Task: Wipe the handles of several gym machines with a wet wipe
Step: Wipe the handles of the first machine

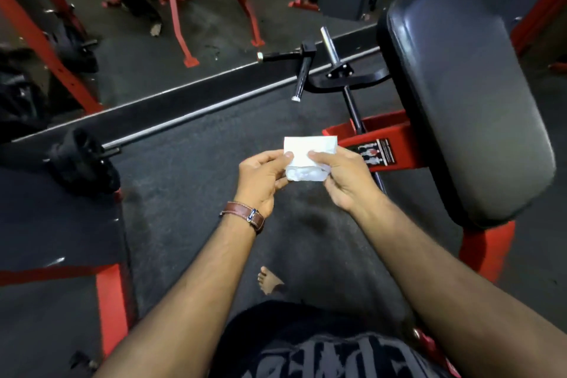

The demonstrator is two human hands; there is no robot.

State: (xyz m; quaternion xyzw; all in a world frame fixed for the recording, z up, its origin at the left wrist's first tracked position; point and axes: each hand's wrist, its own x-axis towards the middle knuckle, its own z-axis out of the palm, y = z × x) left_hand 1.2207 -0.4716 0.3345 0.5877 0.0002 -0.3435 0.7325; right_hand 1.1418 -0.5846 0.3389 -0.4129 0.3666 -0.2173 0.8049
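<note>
Gym floor (190, 193); folded white wipe (308, 159).

A white wet wipe (308, 159), folded into a rough rectangle, is sitting upright in mid-air at the scene's centre, its lower part crumpled. Beyond it, to the far right, the machine's black handles (302, 77) with chrome ends are jutting out above the floor.

Dark grey rubber floor (190, 193) lies under dim light. A mirror (138, 49) with a metal rail (196, 113) along its foot stands beyond the fingers; red frames (110, 301) sit to their left and a black pad (466, 95) to their right.
</note>
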